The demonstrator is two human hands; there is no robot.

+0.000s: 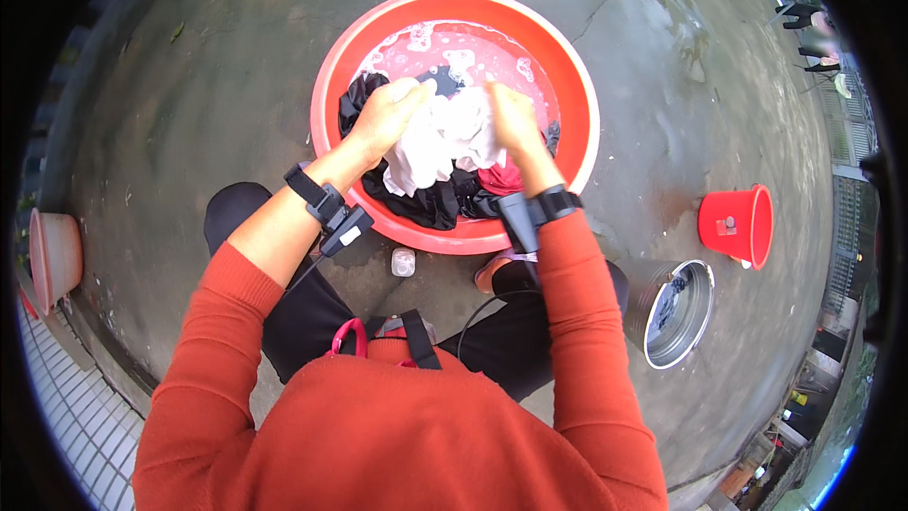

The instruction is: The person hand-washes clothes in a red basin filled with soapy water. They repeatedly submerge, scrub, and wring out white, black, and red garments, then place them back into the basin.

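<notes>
A large red plastic basin (581, 85) on the wet ground holds soapy water with patches of foam. Over it, my left hand (391, 113) is closed on one side of a wet white cloth (425, 149). The other side is gripped by my right hand (513, 117), a little blurred. The white cloth is bunched between both hands. Beneath it, black garments (433, 206) lie along the near and left parts of the basin, and a dark red cloth (501, 177) shows near my right wrist. Both wrists carry strapped dark devices.
A small clear container (403, 262) stands between my feet, close to the basin. To the right are a metal bucket (702, 341) holding water and dark items, and a red bucket (723, 223). A pale red tub (60, 259) is at far left. Clothes (805, 16) hang at upper right.
</notes>
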